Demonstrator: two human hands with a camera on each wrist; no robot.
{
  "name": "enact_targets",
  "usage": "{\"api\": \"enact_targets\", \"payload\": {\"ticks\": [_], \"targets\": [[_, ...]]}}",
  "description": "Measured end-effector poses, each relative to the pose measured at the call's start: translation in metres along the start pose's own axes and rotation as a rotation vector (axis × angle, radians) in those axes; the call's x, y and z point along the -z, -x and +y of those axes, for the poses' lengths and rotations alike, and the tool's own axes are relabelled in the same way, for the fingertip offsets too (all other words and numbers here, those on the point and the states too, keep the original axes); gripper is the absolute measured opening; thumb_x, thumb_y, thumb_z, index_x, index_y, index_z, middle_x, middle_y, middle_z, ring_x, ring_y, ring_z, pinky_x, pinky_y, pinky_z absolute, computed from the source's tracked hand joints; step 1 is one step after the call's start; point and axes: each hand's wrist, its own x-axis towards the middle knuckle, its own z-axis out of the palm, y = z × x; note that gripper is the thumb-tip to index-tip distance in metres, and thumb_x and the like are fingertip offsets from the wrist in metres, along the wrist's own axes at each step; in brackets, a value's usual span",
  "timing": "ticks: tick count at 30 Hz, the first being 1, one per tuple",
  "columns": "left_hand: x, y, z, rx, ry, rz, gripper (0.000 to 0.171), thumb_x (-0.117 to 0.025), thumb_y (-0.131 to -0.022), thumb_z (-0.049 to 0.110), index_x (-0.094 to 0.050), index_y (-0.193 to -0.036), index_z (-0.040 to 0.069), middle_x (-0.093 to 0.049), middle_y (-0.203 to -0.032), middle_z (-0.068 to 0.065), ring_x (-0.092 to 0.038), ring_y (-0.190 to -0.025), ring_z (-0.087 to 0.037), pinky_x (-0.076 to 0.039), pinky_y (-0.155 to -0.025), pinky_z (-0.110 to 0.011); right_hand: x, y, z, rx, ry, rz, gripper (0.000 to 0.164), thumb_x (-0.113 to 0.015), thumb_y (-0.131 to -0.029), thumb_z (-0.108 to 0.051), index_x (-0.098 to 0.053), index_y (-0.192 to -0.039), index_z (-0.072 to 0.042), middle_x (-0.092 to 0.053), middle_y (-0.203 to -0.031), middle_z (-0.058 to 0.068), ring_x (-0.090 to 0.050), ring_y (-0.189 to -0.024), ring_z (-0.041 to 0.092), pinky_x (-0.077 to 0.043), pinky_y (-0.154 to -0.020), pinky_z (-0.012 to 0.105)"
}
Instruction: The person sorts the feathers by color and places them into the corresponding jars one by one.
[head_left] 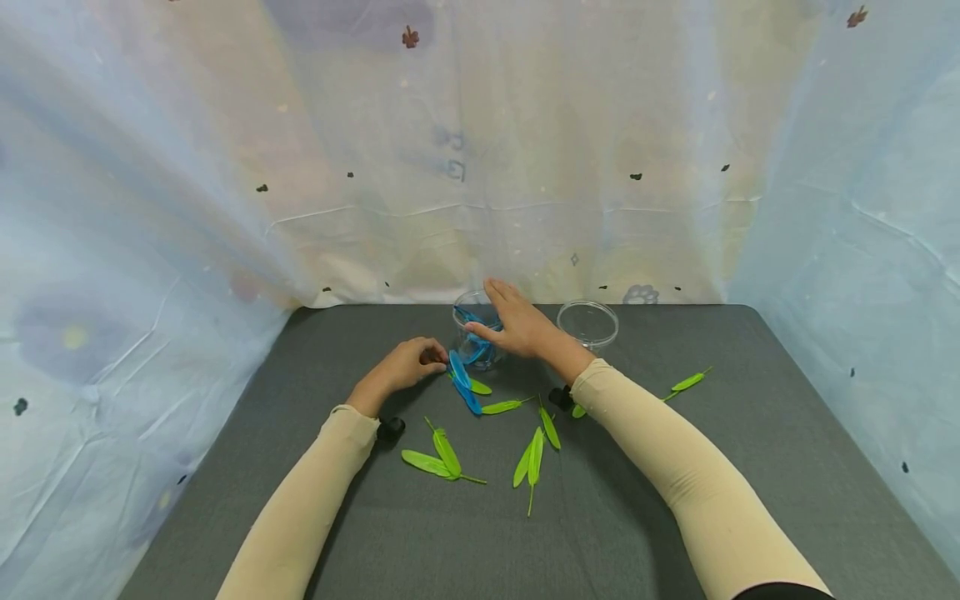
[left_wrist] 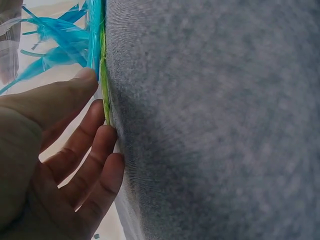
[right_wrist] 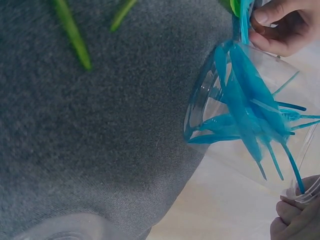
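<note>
Near the back of the table stands an upright clear plastic jar [head_left: 489, 360] with several blue feathers [right_wrist: 245, 95] inside. My right hand [head_left: 517, 322] holds the jar by its upper side, thumb across the front and fingers toward the far side. At the jar's left my left hand [head_left: 405, 367] reaches low, its thumb and fingertips beside a blue feather [head_left: 459, 369]. A gap shows between thumb and finger in the right wrist view. Another blue feather [head_left: 468, 397] lies there, overlapping a green feather [head_left: 481, 387] on the tabletop.
A clear round lid [head_left: 588, 343] stands behind my right wrist. Several green feathers [head_left: 447, 454] lie scattered in front of the jar, and one green feather [head_left: 688, 382] lies far right. Grey cloth [head_left: 480, 542] covers the table. A patterned curtain [head_left: 525, 167] hangs along the back edge.
</note>
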Motion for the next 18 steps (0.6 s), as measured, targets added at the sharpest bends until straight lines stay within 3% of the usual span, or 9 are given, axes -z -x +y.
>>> {"api": "enact_targets", "payload": {"ticks": [18], "targets": [[-0.0033, -0.0038, -0.0012, -0.030, -0.035, -0.020, 0.014, -0.075, -0.103, 0.010, -0.075, -0.116, 0.006, -0.068, -0.115, -0.011, -0.067, -0.105, -0.027, -0.058, -0.094, -0.047, 0.0019, 0.0011, -0.0026, -0.007, -0.006, -0.005, 0.103, -0.047, -0.105, -0.075, -0.006, -0.174, -0.010, -0.007, -0.181, 0.013, -0.007, -0.166, 0.035, -0.016, -0.133, 0.055]]}}
